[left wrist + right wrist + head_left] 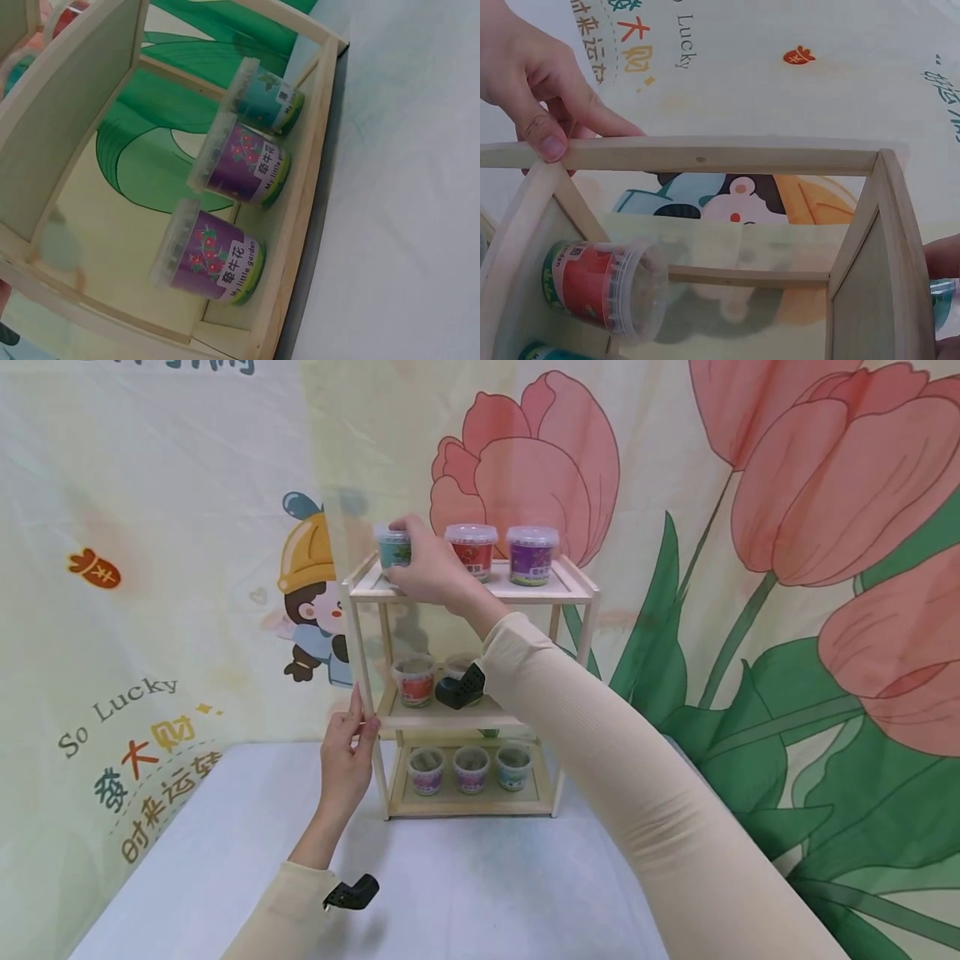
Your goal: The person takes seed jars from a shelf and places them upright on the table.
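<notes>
My right hand grips a teal plastic tub with a clear lid at the left end of the top shelf, fingers on its lid and thumb low on its side. A red tub and a purple tub stand beside it on the same shelf. Lower down, my left hand holds the left front post of the wooden rack, thumb in front, level with the middle shelf. In the right wrist view the left hand pinches that post; only the right hand's fingers show at the edge.
A red tub stands on the middle shelf, another beside it partly hidden by the wrist camera. On the bottom shelf are two purple tubs and a teal one. The rack stands on a white-covered table before a printed cloth.
</notes>
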The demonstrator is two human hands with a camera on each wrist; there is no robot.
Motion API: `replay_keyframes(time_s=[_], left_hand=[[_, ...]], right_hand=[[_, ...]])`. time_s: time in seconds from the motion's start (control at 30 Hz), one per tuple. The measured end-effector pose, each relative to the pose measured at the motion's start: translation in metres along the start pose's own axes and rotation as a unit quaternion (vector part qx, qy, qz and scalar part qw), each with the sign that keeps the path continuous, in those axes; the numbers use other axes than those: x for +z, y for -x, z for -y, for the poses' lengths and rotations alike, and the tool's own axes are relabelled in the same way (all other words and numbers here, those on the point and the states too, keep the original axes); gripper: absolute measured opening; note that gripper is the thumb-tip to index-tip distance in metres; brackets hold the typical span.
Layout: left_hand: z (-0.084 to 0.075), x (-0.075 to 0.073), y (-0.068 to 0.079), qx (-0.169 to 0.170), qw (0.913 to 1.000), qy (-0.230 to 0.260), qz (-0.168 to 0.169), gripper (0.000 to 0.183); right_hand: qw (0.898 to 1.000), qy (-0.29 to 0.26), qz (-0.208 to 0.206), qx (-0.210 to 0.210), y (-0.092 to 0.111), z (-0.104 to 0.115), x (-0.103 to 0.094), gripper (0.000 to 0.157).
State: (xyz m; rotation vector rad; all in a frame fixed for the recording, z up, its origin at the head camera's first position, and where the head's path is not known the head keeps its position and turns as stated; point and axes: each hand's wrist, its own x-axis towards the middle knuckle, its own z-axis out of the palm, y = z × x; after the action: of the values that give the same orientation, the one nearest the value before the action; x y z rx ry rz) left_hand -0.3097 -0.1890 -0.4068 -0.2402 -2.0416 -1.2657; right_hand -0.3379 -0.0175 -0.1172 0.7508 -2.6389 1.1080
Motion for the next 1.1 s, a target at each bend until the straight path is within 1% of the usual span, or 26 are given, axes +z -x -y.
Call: replay_keyframes(time_s=[0.2, 0.4, 0.53, 0.63, 0.77, 0.9, 1.1], left_hand=[[-0.001, -0.001, -0.002, 0.012, 0.9999, 0.001, -0.001, 0.058], [0.001, -0.002, -0.003, 0.004, 0.9999, 0.002, 0.012, 0.06], [0.002, -0.002, -0.002, 0.008, 0.9998, 0.01, 0.015, 0.062], [0.003, -0.004, -0.003, 0.013, 0.9997, 0.016, 0.012, 0.063], [0.003, -0.006, -0.003, 0.012, 0.9998, 0.014, 0.01, 0.062], [0.003, -0.007, -0.005, 0.012, 0.9998, 0.008, 0.015, 0.062], [0.005, -0.006, -0.004, 0.01, 0.9997, 0.002, 0.022, 0.058]], right_hand=[[0.999, 0.002, -0.003, -0.032, 0.002, -0.004, -0.001, 0.056], [0.998, 0.005, -0.011, -0.057, 0.003, -0.01, -0.002, 0.054], [0.997, -0.012, -0.029, -0.069, 0.005, -0.012, 0.001, 0.054], [0.995, -0.027, -0.036, -0.094, 0.009, -0.009, 0.001, 0.055], [0.99, -0.049, -0.027, -0.129, 0.02, 0.003, -0.003, 0.056], [0.989, -0.057, -0.019, -0.135, 0.035, 0.01, -0.012, 0.058], [0.986, -0.051, -0.035, -0.155, 0.058, -0.002, -0.023, 0.059]])
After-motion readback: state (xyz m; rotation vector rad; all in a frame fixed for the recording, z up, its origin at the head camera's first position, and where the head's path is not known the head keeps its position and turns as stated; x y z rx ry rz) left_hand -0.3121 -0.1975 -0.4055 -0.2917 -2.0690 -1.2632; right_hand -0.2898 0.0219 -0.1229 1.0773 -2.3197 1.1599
